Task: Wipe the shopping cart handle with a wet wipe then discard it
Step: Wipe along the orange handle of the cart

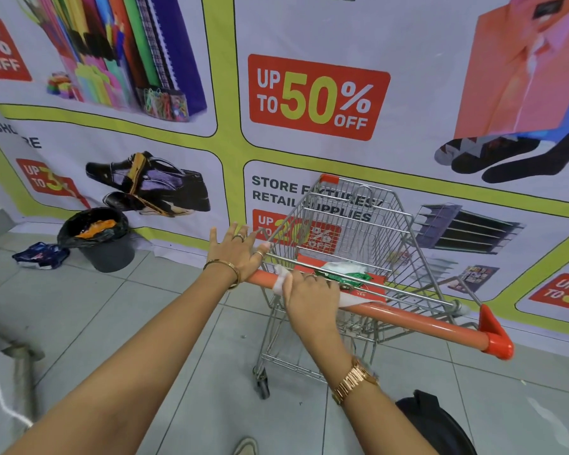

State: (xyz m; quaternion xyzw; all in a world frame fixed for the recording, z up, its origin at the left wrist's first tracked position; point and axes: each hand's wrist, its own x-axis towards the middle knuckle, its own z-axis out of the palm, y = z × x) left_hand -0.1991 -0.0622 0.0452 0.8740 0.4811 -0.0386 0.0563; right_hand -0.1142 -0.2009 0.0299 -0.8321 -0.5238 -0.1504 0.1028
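Observation:
A wire shopping cart (pixel 358 224) stands in front of me with an orange handle (pixel 418 321) running from left to lower right. My right hand (pixel 311 295) is wrapped over the handle's left part, pressing a white wet wipe (pixel 281 279) around the bar. The wipe shows at both sides of the hand. My left hand (pixel 239 252) rests at the handle's left end on the cart's corner, fingers spread, holding nothing. A green wipes packet (pixel 349 277) lies in the cart's child seat on a red panel.
A grey bin (pixel 107 254) lined with a black bag stands on the floor at the left by the banner wall. A blue packet (pixel 41 256) lies next to it. A black bag (pixel 437 421) sits at my lower right. Grey tiles cover the floor.

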